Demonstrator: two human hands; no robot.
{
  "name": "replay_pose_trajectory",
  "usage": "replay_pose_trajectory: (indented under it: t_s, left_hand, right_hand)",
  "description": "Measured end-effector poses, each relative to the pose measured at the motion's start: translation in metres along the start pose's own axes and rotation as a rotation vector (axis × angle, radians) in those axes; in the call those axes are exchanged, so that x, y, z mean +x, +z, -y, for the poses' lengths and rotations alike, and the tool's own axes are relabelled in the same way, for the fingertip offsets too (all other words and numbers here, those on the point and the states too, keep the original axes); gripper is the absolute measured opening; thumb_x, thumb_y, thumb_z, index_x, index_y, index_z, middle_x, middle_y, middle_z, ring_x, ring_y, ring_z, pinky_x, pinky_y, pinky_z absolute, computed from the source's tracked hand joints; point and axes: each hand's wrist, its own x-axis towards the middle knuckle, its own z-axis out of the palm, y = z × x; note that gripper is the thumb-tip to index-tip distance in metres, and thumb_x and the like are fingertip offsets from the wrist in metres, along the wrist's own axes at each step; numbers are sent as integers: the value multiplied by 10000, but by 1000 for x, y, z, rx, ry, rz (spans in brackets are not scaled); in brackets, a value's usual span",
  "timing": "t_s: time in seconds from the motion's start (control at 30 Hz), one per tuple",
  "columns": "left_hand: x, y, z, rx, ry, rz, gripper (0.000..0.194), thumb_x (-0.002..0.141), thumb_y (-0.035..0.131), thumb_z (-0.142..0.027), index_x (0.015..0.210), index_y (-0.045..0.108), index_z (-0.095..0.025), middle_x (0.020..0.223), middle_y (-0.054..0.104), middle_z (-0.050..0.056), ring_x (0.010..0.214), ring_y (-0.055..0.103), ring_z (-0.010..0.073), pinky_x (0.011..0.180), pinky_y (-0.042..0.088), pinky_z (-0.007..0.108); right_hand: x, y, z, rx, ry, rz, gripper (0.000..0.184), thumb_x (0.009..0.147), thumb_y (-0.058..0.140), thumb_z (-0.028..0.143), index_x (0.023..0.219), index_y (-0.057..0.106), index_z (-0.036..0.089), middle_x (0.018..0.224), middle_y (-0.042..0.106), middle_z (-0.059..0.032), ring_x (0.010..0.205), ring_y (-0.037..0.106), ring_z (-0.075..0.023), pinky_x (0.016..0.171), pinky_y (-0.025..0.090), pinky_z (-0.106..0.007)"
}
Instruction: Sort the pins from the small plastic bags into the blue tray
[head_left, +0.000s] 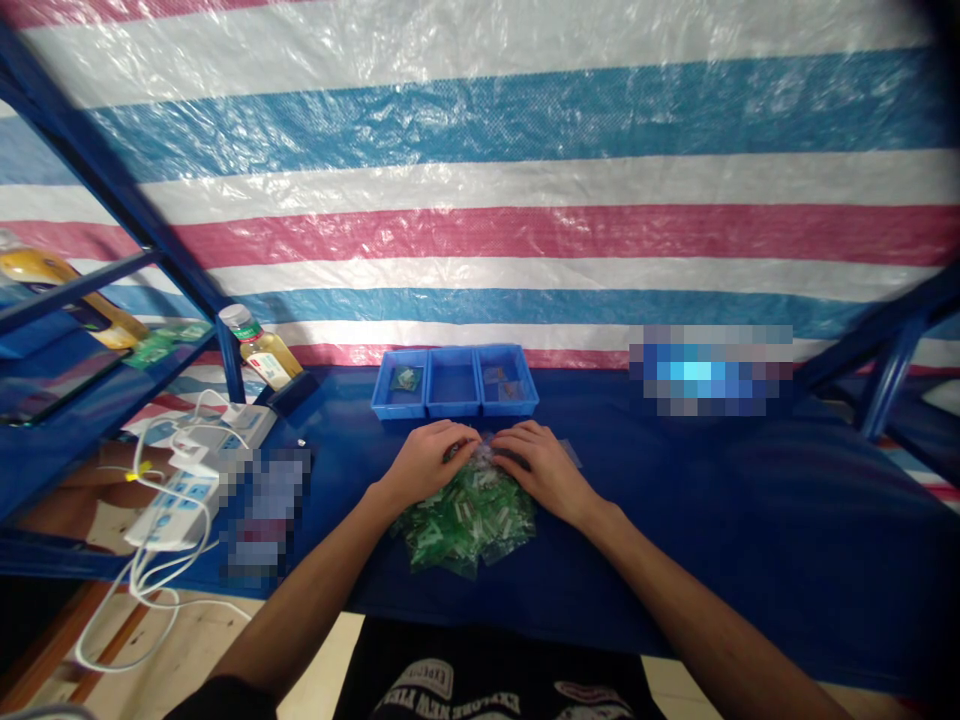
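A heap of small green-and-clear plastic packets (469,525) lies on the blue table in front of me. At its far edge, my left hand (431,460) is curled, thumb and fingertips pinched together. Facing it, my right hand (547,472) is bent the same way, its fingertips a short gap from the left ones. Between them is a small clear plastic bag (485,453), which both hands seem to grip; its contents are too small to make out. More clear plastic (573,455) shows past the right hand's outer side.
Behind my hands stands a blue three-part tray (454,409), with small packets in its left and right compartments. At left are a power strip (176,490) with white cables, a blurred-out flat object (266,510) and a drink bottle (262,350). A pixelated patch (709,370) covers something at right.
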Motion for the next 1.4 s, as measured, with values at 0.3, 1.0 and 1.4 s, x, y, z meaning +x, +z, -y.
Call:
replay_pose_trajectory:
  t_s: [0.3,1.0,1.4]
  left_hand:
    - [1,-2,-2,-7,6,7,187,1027,540,-283,1061,704,-198,984,738,43,819,660,152,782,529,270]
    - [1,-2,-3,-11,19,33,218,1038,513,-294,1140,681,-201,1015,719,54,814,641,153,786,528,274]
    - [0,0,-5,-96,144,44,238,1047,504,-310,1072,700,-178,1040,714,100,1015,637,217,924,518,353]
  right_hand:
    - [1,1,3,-38,32,-61,203,1028,555,211,1124,728,256,1147,757,-61,1042,633,-257,939,427,-455]
    - [3,-3,2,-38,17,-209,214,1025,551,225,1083,750,281,1143,763,-51,1078,626,-276,966,425,-495]
    - [-4,-2,23,201,-153,-233,248,1030,523,210,1179,712,273,1052,768,-68,924,697,-239,848,576,-436]
